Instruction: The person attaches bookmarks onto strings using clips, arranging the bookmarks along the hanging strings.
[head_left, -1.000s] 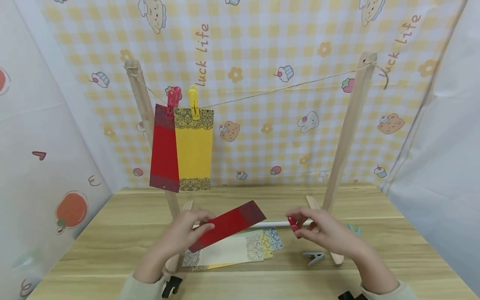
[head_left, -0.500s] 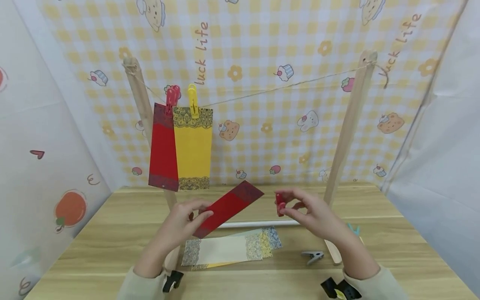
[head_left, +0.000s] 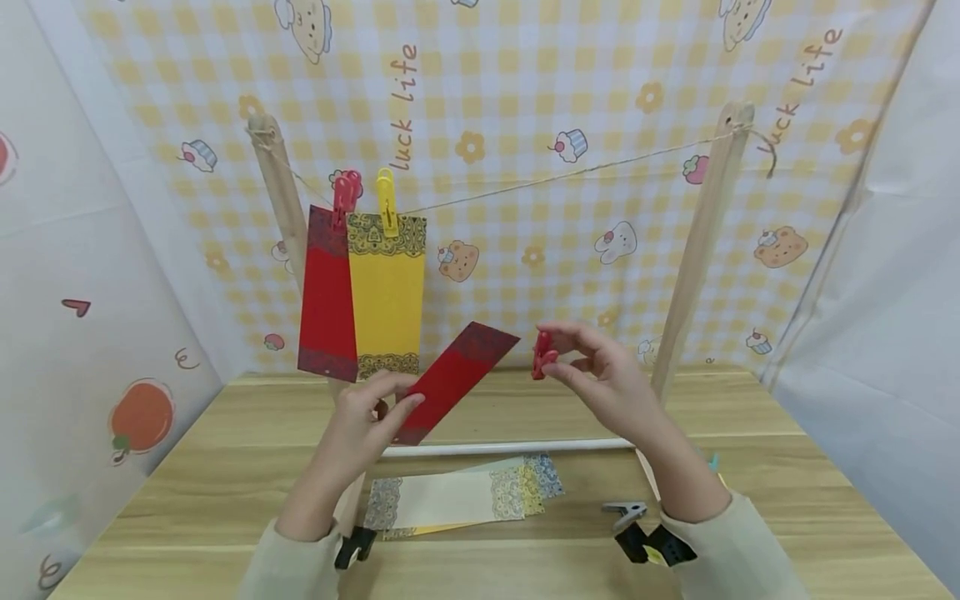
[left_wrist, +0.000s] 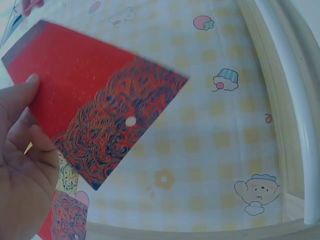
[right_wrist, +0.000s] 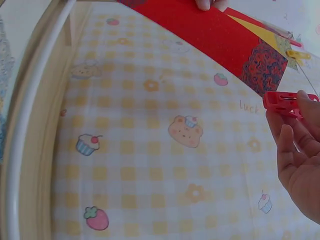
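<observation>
My left hand (head_left: 375, 417) pinches a red card (head_left: 455, 382) with dark lace-patterned ends between thumb and fingers, tilted up to the right above the table. In the left wrist view a small round hole shows in the patterned end of that red card (left_wrist: 85, 80). Just right of the card, my right hand (head_left: 600, 375) pinches a red clothespin (head_left: 543, 357) upright, apart from the card. From the string (head_left: 555, 179) hang another red card (head_left: 327, 292), under red clothespins (head_left: 343, 200), and a yellow card (head_left: 387, 304), under a yellow clothespin (head_left: 387, 202).
Wooden posts (head_left: 701, 258) hold the string at both sides, joined low down by a white bar (head_left: 510, 448). Several lace-edged cards (head_left: 457, 500) lie stacked on the table (head_left: 187, 500). A grey clothespin (head_left: 626, 512) lies near my right wrist; a teal one (head_left: 713, 462) shows partly behind my forearm.
Both hands have risen from near the table, carrying the red card and the red clothespin. The right hand has also moved left toward the card, and the card has tilted more steeply.
</observation>
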